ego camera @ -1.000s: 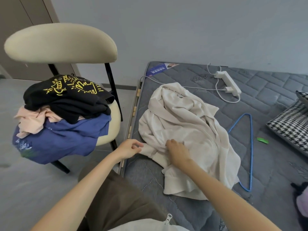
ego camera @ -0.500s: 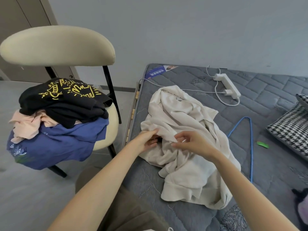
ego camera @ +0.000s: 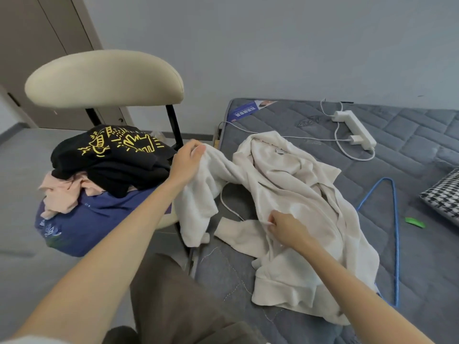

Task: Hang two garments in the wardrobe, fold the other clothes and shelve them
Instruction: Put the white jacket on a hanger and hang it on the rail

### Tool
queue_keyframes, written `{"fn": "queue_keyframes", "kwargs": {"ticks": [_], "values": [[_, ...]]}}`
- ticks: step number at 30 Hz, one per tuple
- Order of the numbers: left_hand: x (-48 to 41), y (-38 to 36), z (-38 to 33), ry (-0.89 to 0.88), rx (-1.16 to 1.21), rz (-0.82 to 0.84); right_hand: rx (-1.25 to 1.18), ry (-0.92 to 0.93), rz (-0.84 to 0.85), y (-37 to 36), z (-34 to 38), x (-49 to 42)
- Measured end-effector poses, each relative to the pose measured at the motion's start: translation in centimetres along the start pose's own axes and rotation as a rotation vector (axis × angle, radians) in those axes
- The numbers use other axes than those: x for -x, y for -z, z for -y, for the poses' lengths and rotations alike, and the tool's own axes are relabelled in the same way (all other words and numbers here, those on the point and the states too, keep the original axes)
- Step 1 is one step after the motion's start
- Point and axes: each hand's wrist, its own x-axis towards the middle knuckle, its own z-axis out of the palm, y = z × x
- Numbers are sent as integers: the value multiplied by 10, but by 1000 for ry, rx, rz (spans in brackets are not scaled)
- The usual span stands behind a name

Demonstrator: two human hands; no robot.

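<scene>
Now, left hand (ego camera: 188, 160), right hand (ego camera: 285, 224) on cream hoodie (ego camera: 298, 189); mattress label (ego camera: 248, 110) unreadable.

Matt cream cloth garment (ego camera: 293, 194)

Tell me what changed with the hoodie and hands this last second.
The left hand has gripped the cream hoodie by a sleeve and pulled it up and left, toward the chair; the right hand pinches its body. The blue hanger and clothes pile stayed put.
</scene>
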Motion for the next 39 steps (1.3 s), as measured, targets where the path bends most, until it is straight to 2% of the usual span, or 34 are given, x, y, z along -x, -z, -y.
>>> {"fn": "queue_keyframes", "kwargs": {"ticks": [2, 5, 7, 9, 10, 13, 15, 18, 20, 22, 25, 29, 31, 32, 34, 36, 37, 39], "values": [[-3, 4, 6, -13, -99, 32, -13, 56, -31, 6, 4, 0], [1, -1, 18, 58, -323, 46, -99, 225, -20, 15, 18, 4], [10, -10, 21, 49, -308, 111, -139, 303, 57, 18, 25, 8], [25, -24, 20, 3, -237, 218, -174, 305, 140, 15, 23, 10], [33, -31, 18, -14, -210, 261, -189, 283, 129, 14, 18, 11], [49, -53, 9, -8, -119, 341, -293, 173, -140, 24, -4, 15], [57, -68, -2, -5, -75, 386, -190, 77, -368, 33, -28, 18], [71, -94, -21, -63, -111, 519, -71, -200, -480, 39, -72, 26], [83, -112, -35, -100, -190, 645, -168, -392, -428, 36, -99, 35], [98, -128, -48, -138, -278, 786, -262, -517, -303, 29, -123, 45], [120, -146, -58, -172, -371, 963, -345, -525, -119, 12, -140, 57], [137, -153, -47, -144, -627, 1139, -422, -393, -353, 12, -128, 62], [141, -149, -36, -127, -672, 1132, -486, -258, -409, 23, -111, 59], [141, -144, -31, -117, -636, 1111, -493, -174, -397, 29, -101, 56], [138, -132, -26, -68, -403, 1083, -537, -28, -308, 35, -81, 49], [131, -119, -26, 4, -136, 1042, -770, 31, -49, 36, -66, 44], [128, -112, -26, 28, -81, 1001, -852, 29, 92, 34, -63, 43], [121, -100, -26, 100, -43, 952, -829, 45, 202, 28, -66, 40]]}}
